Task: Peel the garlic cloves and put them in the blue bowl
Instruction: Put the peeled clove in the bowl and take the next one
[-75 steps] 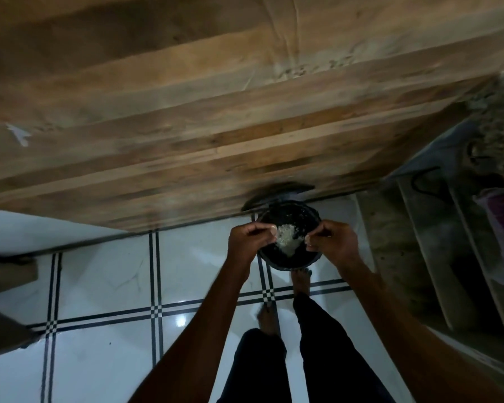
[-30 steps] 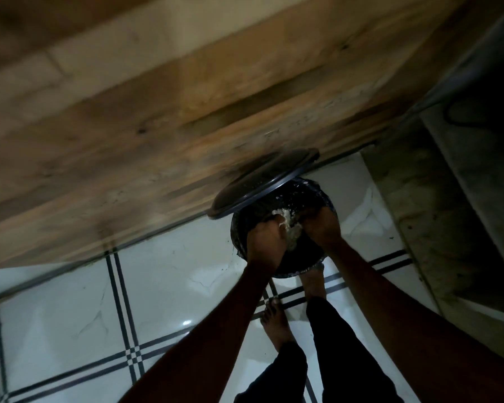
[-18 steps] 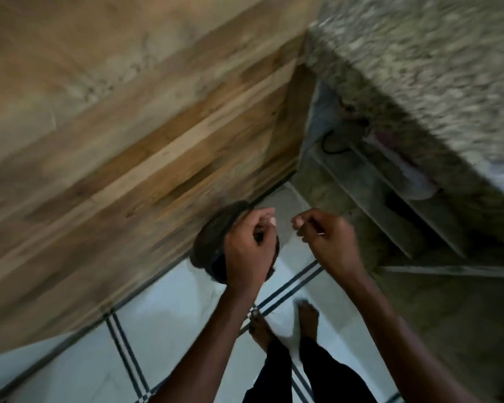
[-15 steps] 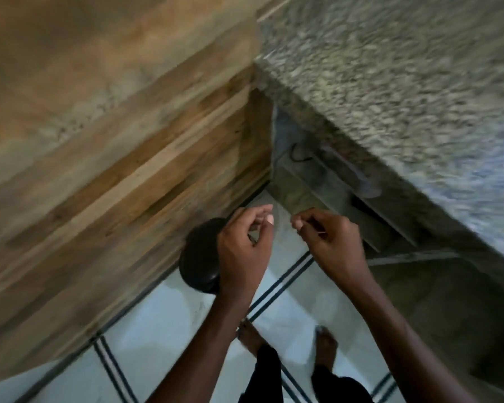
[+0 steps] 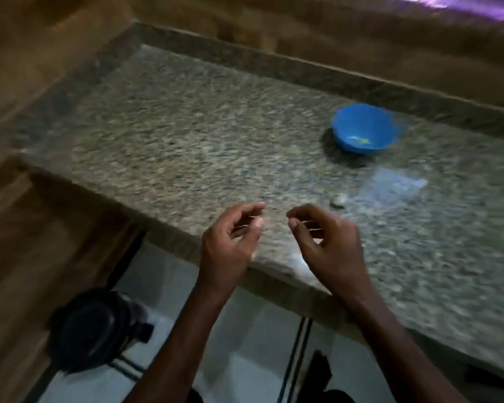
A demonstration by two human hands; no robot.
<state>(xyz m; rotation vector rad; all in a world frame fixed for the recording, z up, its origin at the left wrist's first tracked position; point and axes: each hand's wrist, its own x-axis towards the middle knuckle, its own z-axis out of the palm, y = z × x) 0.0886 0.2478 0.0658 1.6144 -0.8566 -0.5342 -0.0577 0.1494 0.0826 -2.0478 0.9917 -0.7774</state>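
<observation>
With both hands raised over the counter [image 5: 216, 146] edge, we read left hand [image 5: 230, 242] and right hand [image 5: 329, 245] as loosely curled, holding nothing. Bowl [image 5: 364, 129] sits far right, bits inside; a lone clove [image 5: 337, 201] lies near the right hand, likely next to peel.

— Where do your hands sit against the counter?

— Your left hand [image 5: 230, 242] and right hand [image 5: 329, 245] hover side by side, apart, over the near edge of the countertop [image 5: 186, 135].

— And the bowl [image 5: 364, 129]?

— It stands on the counter, far right, near the back ledge, well beyond your right hand. Small bits lie in its bottom; too blurred to name.

— Anything between?

— A small clove-like lump [image 5: 338, 201] lies on the counter just past your right hand.

— Below?

— A lidded bin [image 5: 90, 330] stands on the floor, down left of your left arm, against the cabinet [image 5: 41, 242].
</observation>
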